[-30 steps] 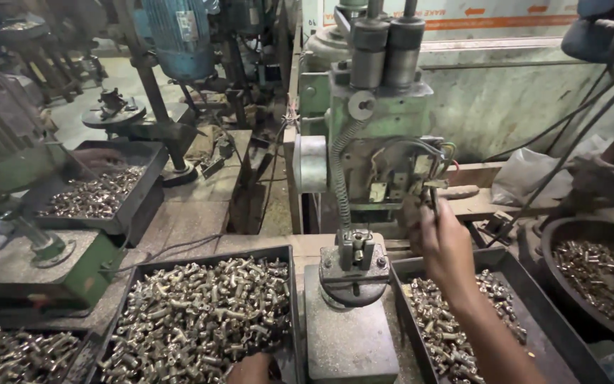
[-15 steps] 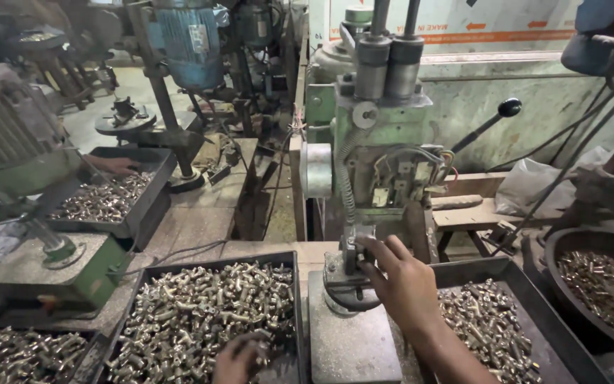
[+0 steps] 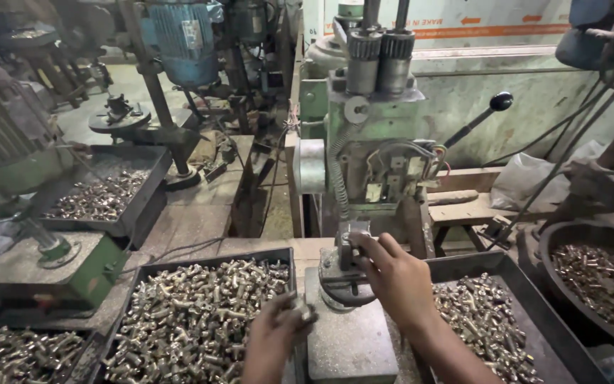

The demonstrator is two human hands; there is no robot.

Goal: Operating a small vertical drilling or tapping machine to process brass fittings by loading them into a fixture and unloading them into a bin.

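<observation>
Blue motor (image 3: 182,39), round pan of brass parts (image 3: 598,284), black-knobbed lever (image 3: 500,101), white sack (image 3: 534,181)

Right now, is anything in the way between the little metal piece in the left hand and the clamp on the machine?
Partly. The left hand holds a small metal fitting beside the tray of fittings. The right hand rests on the fixture, its fingers covering the near side. Otherwise the gap between them looks bare.

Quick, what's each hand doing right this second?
Left hand: closed on a small metal fitting, by the tray of fittings.
Right hand: fingers on the clamp fixture of the green drill press; grip cannot be told.
</observation>
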